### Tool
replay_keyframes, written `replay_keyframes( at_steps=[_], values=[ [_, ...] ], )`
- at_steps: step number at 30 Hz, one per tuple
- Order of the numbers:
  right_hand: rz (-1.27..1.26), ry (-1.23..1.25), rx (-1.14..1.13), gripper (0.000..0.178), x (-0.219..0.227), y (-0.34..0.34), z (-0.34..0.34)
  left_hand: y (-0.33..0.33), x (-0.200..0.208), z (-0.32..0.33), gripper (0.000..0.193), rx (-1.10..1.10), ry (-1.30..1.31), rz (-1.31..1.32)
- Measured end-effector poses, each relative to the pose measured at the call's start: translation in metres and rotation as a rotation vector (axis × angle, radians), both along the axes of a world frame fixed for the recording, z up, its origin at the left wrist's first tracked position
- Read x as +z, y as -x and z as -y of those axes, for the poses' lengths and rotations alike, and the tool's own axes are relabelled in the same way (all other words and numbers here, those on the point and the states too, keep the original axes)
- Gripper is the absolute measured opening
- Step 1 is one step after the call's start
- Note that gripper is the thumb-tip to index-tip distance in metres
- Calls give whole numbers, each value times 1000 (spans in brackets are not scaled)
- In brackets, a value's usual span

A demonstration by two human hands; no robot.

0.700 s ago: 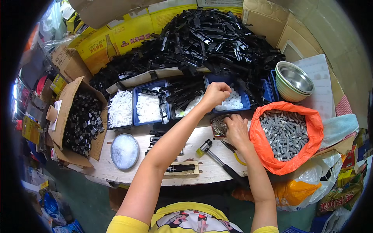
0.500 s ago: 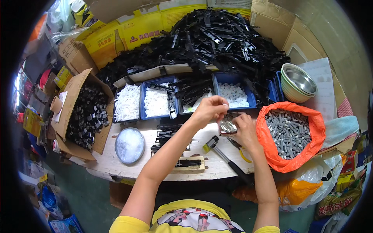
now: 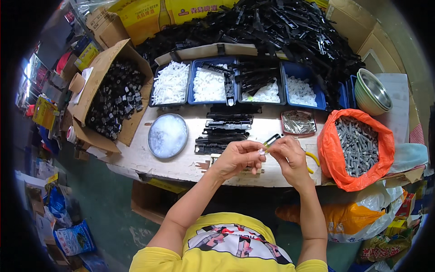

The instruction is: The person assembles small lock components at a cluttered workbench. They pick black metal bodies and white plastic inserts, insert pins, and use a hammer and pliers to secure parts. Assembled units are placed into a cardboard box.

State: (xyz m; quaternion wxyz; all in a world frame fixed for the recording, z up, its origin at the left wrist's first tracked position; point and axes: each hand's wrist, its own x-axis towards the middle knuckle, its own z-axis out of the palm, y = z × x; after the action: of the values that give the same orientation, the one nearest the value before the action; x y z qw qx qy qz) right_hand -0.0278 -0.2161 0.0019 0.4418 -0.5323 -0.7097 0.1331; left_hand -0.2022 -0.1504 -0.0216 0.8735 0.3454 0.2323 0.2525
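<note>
The piece [image 3: 261,152] is white, the bag [image 3: 329,154] orange-red, its parts [image 3: 358,149] grey, the shirt [image 3: 226,260] yellow with a white, pink and black print.

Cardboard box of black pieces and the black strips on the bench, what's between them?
In the head view, a round dish holding white material lies between the box and strips.

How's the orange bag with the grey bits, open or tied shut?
Open. The orange bag has its mouth spread wide, showing lots of grey pieces inside.
</note>
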Motion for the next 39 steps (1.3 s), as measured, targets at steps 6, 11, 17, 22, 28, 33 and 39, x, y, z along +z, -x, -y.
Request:
replay_keyframes(
  at_steps=[6,11,17,22,28,33,39],
  values=[
    [97,3,58,14,11,12,-2,23,-6,5,20,-22,-93,28],
    [179,8,99,18,14,18,-5,29,-5,7,19,-19,-137,10],
    [234,13,208,23,20,21,-10,37,-6,8,19,-39,-196,-44],
    [255,-3,250,26,14,29,-12,38,-9,10,18,-5,-208,-2],
    [116,-104,67,21,2,42,-8,43,-19,11,19,107,-60,104],
    [94,-122,-12,19,-9,54,1,42,-26,17,19,186,8,173],
    [181,-130,-29,16,-19,57,-2,47,-24,20,19,384,-416,-143]
  ],
)
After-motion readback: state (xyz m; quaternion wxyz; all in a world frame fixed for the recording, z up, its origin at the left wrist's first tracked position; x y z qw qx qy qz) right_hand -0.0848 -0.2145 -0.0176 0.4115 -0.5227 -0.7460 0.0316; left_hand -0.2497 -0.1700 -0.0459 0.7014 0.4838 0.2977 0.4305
